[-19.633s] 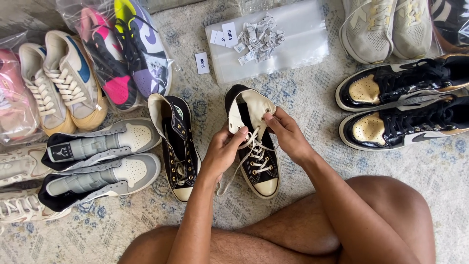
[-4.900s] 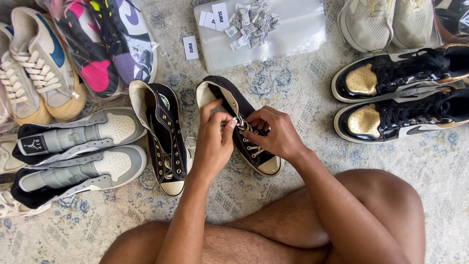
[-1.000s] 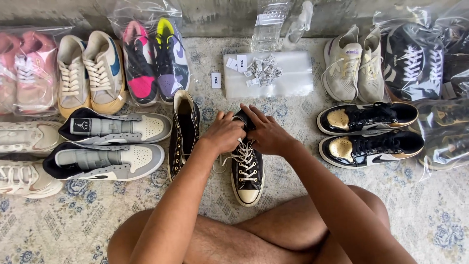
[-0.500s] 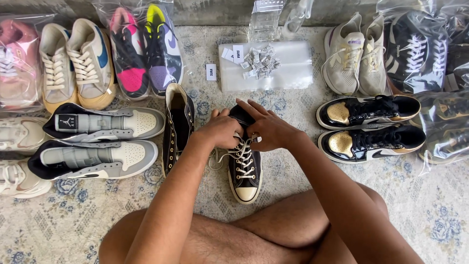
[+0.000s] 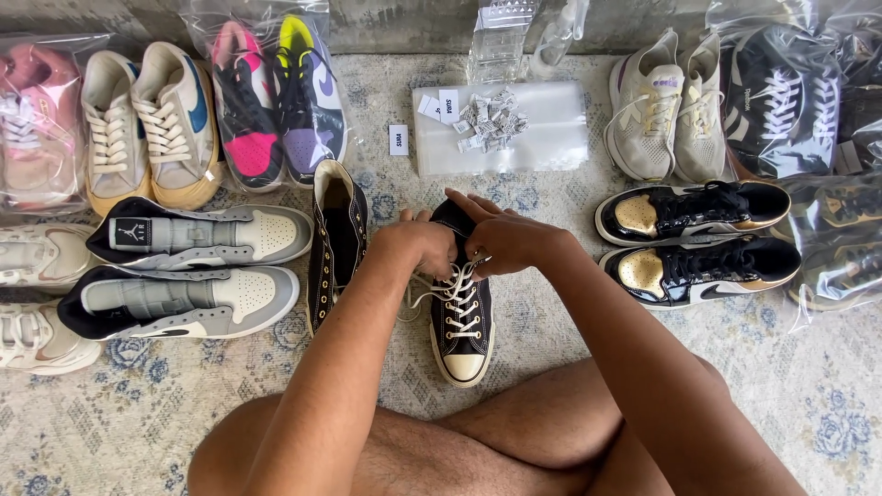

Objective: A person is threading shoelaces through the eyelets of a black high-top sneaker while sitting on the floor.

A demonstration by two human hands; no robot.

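1. Both hands meet at the collar of the black canvas high-top sneaker with white laces and a cream toe cap: my left hand is curled shut on a white lace end at the top eyelets, and my right hand pinches the shoe's tongue and upper edge, fingers partly spread.
2. That shoe stands on the patterned pale rug directly below my hands, toe pointing towards my crossed legs.
3. Compared with a second ago, the shoe has barely shifted; my grip has moved up from the lace rows to the very top of the collar, and the lace rows below now look drawn up neatly.
4. I judge this to mean the lacing is near its last eyelets.
5. Just left of my left hand lies the matching black high-top, tipped on its side and apart from the one I hold.
6. Further left sit the grey-and-black high-top trainers; right of my right hand, the glossy black-and-gold pair.
7. Beyond my hands lies a clear plastic bag with small folded paper tags.
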